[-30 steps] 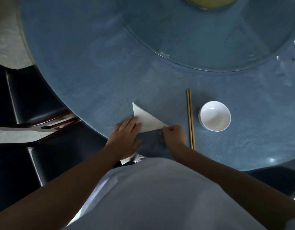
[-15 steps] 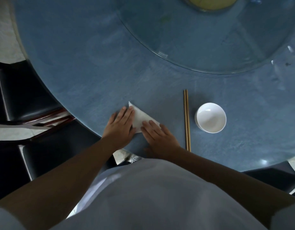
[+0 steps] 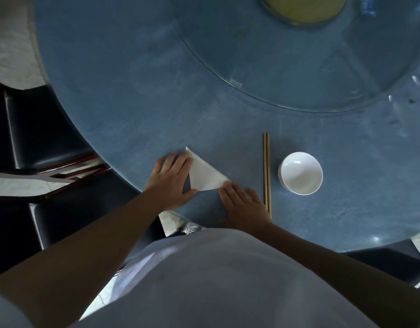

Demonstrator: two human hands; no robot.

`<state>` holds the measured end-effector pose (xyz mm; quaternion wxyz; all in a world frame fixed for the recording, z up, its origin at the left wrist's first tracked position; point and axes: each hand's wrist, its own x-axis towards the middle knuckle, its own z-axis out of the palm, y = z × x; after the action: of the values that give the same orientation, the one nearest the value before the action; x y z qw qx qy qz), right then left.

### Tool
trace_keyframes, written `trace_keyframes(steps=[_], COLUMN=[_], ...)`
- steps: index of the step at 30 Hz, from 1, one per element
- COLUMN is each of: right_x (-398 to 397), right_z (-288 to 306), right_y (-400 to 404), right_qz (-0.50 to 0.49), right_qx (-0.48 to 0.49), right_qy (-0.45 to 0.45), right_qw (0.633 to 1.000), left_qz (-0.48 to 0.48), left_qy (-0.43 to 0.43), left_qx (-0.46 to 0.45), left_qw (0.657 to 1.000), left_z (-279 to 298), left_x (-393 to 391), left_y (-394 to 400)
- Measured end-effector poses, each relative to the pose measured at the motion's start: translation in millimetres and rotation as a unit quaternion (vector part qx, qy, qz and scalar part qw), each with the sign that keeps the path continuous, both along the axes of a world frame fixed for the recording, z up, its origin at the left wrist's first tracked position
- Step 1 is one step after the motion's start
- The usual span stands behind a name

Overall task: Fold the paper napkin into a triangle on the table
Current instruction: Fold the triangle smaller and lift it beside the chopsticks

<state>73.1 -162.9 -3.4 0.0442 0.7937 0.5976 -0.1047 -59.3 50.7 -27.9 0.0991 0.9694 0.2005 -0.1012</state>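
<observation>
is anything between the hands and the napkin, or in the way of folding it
Nothing visible. Both the left hand and right hand already rest on the white triangular paper napkin. The wooden chopsticks and white bowl lie apart, to its right.

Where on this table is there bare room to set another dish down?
Bare cloth lies between the napkin and the glass turntable, and right of the bowl. Crowded: the near edge, with both hands, chopsticks and bowl.
</observation>
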Motion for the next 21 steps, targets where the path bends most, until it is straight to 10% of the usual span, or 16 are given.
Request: trace_keyframes(steps=[21], right_x=[-0.5], right_z=[-11.1], right_y=[-3.9], right_qz=[0.004], right_qx=[-0.090], right_qy=[0.095], right_qw=[0.991], left_qz=[0.015], left_qy=[0.053], left_qx=[0.011], left_qw=[0.998], left_z=[-5.8], left_x=[3.8], left_y=[7.0])
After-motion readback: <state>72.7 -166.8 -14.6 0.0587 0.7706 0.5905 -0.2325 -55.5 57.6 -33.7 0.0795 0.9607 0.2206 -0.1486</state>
